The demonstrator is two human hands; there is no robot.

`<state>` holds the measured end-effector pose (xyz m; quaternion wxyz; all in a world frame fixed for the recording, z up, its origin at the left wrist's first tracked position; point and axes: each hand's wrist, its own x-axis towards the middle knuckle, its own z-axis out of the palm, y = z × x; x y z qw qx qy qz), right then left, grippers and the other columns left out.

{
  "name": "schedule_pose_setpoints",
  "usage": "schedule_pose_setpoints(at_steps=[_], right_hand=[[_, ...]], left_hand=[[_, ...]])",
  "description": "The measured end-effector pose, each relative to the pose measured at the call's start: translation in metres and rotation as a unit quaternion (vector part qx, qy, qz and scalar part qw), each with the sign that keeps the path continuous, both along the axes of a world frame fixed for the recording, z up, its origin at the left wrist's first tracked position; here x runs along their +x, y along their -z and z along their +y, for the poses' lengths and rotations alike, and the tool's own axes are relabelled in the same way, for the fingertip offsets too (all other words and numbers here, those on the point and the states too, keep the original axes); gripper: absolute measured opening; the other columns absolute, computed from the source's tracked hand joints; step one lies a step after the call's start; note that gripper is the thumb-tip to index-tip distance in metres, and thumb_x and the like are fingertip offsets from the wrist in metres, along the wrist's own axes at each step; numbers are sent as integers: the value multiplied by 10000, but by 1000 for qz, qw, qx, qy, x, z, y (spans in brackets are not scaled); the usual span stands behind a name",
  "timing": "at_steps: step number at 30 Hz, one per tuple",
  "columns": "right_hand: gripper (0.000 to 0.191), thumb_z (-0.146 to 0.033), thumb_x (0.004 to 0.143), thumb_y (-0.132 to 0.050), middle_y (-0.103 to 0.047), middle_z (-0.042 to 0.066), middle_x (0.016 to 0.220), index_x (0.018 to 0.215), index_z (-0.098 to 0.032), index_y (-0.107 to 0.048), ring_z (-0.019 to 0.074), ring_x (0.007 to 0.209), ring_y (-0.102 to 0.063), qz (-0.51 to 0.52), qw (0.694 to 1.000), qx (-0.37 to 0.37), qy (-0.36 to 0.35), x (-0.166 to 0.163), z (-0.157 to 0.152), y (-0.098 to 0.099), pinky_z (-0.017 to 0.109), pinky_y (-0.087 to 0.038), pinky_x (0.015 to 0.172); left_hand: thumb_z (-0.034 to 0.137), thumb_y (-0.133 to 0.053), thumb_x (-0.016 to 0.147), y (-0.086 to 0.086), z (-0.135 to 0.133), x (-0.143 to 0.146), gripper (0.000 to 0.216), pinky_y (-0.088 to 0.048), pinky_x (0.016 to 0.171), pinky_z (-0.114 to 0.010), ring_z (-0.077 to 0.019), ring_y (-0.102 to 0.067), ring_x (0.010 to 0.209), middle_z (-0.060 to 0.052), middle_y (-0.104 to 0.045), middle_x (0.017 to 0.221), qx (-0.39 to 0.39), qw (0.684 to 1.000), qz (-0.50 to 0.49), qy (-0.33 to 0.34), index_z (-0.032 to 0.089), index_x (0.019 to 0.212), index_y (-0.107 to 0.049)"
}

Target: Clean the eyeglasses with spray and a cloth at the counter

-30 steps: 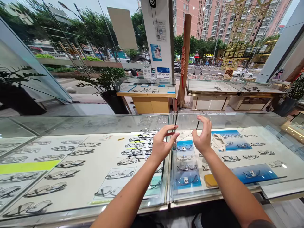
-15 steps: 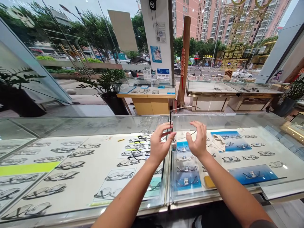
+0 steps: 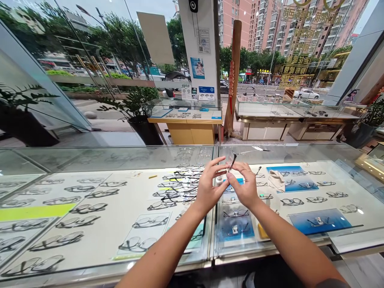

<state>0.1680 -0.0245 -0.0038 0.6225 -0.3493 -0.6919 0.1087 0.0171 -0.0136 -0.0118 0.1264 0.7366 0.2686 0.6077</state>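
Both my hands are raised together above the glass display counter [image 3: 120, 256], over the seam between two cases. My left hand [image 3: 208, 187] and my right hand [image 3: 244, 185] each pinch a thin pair of glasses [image 3: 233, 160] between fingertips. One dark temple arm sticks up from the pinch, and a thin arm stretches away to the right. Under the glass beneath my hands lie rows of eyeglass frames [image 3: 177, 188] on white and blue [image 3: 235, 224] display mats. A crumpled cleaning cloth [image 3: 276, 179] rests to the right of my right hand.
A small bottle-like object [image 3: 220, 180] stands on the counter seam between my hands. Farther back are two more display counters [image 3: 187, 120], a wooden post [image 3: 232, 76] and potted plants [image 3: 141, 108]. Large windows show a street and buildings.
My hands have come together from being apart. The glasses have turned, with their arms now pointing up and to the right.
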Motion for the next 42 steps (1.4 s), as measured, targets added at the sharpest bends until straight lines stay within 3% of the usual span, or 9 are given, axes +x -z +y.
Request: schedule_pose_setpoints(at_steps=[10, 15, 18, 23, 28, 32, 35, 40, 42], right_hand=[[130, -253, 969, -645, -808, 55, 1003, 984, -253, -774, 224, 979, -721, 3, 1000, 26, 4, -1, 4, 2, 425, -574, 903], [152, -296, 981, -618, -785, 66, 997, 929, -238, -749, 231, 1006, -710, 32, 998, 17, 57, 12, 17, -2, 439, -552, 944], [194, -352, 981, -604, -773, 79, 997, 892, -231, -726, 239, 1019, -700, 68, 995, -4, 78, 28, 32, -4, 445, -542, 968], [234, -433, 958, -609, -788, 87, 1031, 869, -235, -697, 256, 1061, -697, 81, 992, -60, 75, 49, 55, 3, 471, -509, 1024], [307, -533, 894, -657, -801, 92, 1052, 870, -231, -708, 274, 1091, -690, 103, 985, -129, 45, 61, 68, 10, 471, -508, 1020], [319, -539, 889, -655, -801, 91, 1049, 860, -226, -706, 259, 1048, -709, 115, 982, -149, 17, 64, 72, 10, 434, -537, 974], [308, -530, 885, -666, -807, 86, 1035, 861, -227, -721, 253, 1020, -718, 106, 981, -160, -10, 60, 69, 9, 423, -544, 956], [311, -538, 873, -692, -810, 74, 1006, 865, -231, -744, 245, 1002, -724, 89, 979, -174, -54, 50, 63, 9, 417, -547, 951], [321, -551, 872, -696, -809, 69, 1006, 870, -234, -746, 245, 1012, -721, 91, 976, -185, -69, 47, 61, 9, 421, -544, 959]], left_hand=[[242, -721, 927, 8, 6, 2, 419, -652, 907, -349, -224, -703, 1204, -170, -562, 1462, -34, 999, -1, 34, 255, 1296, -522], [375, -777, 889, 10, 11, 2, 621, -431, 1205, -577, -332, -502, 1465, -205, -473, 1559, -15, 998, 35, -47, 241, 1399, -449], [457, -791, 862, 13, 16, 1, 752, -365, 1238, -594, -351, -424, 1520, -210, -431, 1592, -67, 992, 26, -100, 231, 1455, -389], [496, -816, 807, 19, 25, -2, 780, -462, 1128, -578, -372, -558, 1389, -191, -589, 1452, -197, 971, 75, -111, 216, 1424, -429], [377, -776, 837, 22, 28, -5, 565, -559, 825, -435, -277, -741, 905, -133, -737, 1226, -298, 939, 147, -86, 221, 1289, -476], [241, -710, 848, 23, 28, -7, 268, -510, 728, -356, -264, -729, 843, -71, -769, 1023, -359, 909, 204, -49, 242, 1010, -496], [308, -680, 887, 21, 30, -8, 181, -498, 739, -348, -252, -696, 839, -54, -736, 928, -350, 915, 201, 7, 241, 912, -514], [566, -673, 909, 9, 33, -12, 374, -499, 733, -310, -170, -606, 762, -20, -629, 854, -336, 919, 79, 192, 211, 908, -554], [635, -690, 884, 4, 36, -16, 452, -495, 692, -287, -145, -568, 715, 4, -583, 813, -345, 912, 28, 220, 211, 918, -539]])
